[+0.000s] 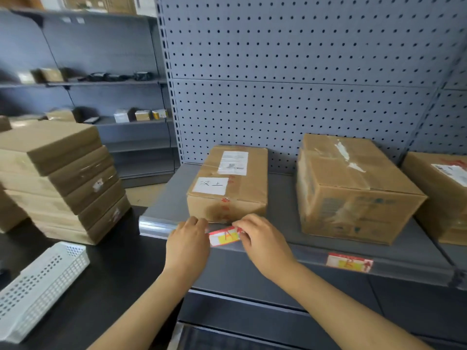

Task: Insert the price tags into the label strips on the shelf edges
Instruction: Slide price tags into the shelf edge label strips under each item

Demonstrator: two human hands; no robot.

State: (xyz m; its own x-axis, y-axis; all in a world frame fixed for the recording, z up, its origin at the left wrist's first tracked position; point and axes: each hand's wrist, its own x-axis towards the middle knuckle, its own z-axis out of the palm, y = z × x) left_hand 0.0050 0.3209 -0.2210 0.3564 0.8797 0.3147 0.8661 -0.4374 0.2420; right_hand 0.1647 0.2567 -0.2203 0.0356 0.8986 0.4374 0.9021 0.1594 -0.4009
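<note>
A red, white and yellow price tag (pixel 225 237) sits at the clear label strip (pixel 156 227) on the front edge of the grey shelf (pixel 283 218). My left hand (pixel 188 242) pinches its left end and my right hand (pixel 260 238) pinches its right end, fingers curled over the shelf lip. The tag is slightly tilted, and I cannot tell whether it is seated in the strip. A second price tag (pixel 349 262) sits in the same strip further right.
Three cardboard boxes stand on the shelf: one (pixel 228 183) just behind my hands, a larger one (pixel 353 188) to the right, another (pixel 444 195) at the right edge. A black table at left holds a white perforated basket (pixel 40 286) and stacked flat boxes (pixel 63 178).
</note>
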